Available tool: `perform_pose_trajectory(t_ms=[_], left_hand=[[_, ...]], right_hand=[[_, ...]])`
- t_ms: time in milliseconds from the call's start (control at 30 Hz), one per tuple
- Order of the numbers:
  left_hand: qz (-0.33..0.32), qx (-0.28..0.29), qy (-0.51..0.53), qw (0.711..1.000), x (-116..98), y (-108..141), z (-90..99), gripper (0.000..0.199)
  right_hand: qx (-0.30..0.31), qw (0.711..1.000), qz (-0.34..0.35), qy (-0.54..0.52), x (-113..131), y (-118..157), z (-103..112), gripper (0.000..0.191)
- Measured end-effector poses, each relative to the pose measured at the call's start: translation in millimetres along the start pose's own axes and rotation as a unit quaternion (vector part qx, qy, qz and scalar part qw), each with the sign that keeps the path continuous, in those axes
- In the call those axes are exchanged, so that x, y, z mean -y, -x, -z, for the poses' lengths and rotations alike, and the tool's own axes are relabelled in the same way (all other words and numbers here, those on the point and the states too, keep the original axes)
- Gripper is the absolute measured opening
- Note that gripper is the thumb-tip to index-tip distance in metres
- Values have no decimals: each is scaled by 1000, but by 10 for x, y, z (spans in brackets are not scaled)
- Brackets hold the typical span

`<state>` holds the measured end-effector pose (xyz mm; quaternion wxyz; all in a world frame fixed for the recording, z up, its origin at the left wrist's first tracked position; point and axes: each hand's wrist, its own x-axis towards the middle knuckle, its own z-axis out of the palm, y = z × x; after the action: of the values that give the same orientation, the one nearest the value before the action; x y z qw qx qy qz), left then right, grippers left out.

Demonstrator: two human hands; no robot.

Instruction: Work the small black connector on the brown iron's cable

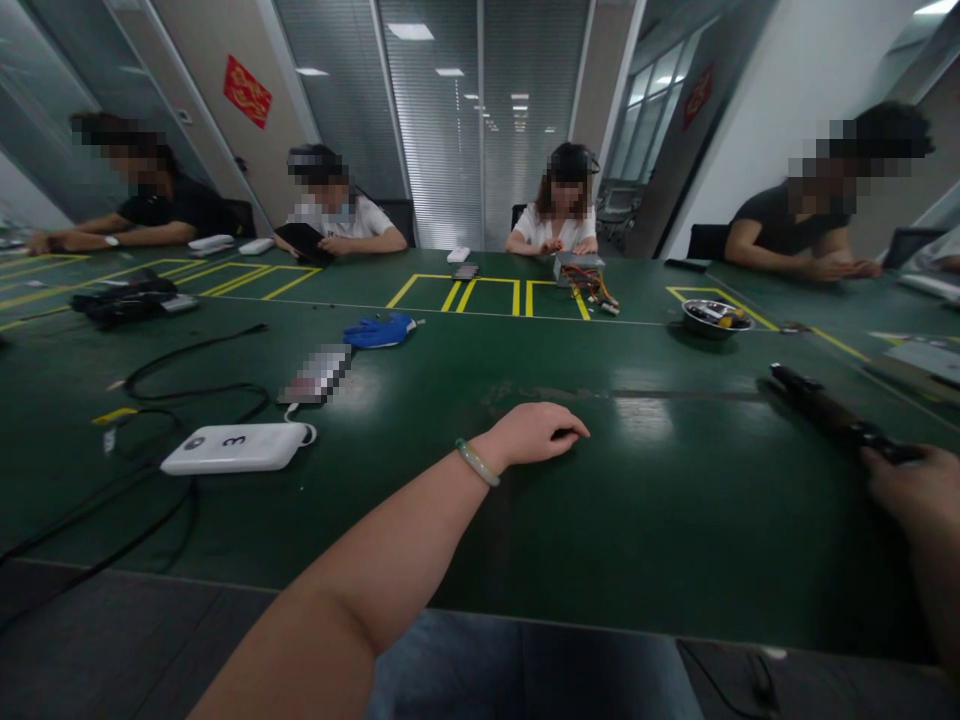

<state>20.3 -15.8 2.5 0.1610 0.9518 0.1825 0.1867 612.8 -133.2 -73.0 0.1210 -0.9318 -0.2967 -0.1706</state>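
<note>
Right of the shiny round metal bowl [706,329] and nearer the wearer, the bare right hand [913,487] is blurred, its forearm cut off by the picture's right edge. Its fingers are largely hidden, and the dark, rod-shaped object [825,406] it holds is too blurred to identify. The bowl's small yellow and black contents [731,319] are too indistinct to tell apart. Left of the bowl, the bare left hand [534,435] has its palm out of sight. Farther left of the bowl, pixel blocks cover a flat rectangular device [319,375].
</note>
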Motion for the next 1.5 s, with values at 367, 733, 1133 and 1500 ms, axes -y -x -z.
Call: perform_pose_trajectory(t_ms=[367, 733, 1133, 1500], left_hand=[[7, -31, -1, 999, -30, -10, -7, 27], [87, -192, -75, 975, -11, 34, 75, 33], [92, -82, -145, 982, 116, 7, -44, 68], [112, -88, -171, 975, 156, -23, -122, 47]], right_hand=[[130, 959, 213, -132, 1861, 1046, 613, 53], [124, 826, 496, -240, 3310, 2316, 953, 42], [82, 765, 593, -236, 3065, 2337, 1255, 70], [322, 878, 341, -94, 2632, 1867, 1252, 51]])
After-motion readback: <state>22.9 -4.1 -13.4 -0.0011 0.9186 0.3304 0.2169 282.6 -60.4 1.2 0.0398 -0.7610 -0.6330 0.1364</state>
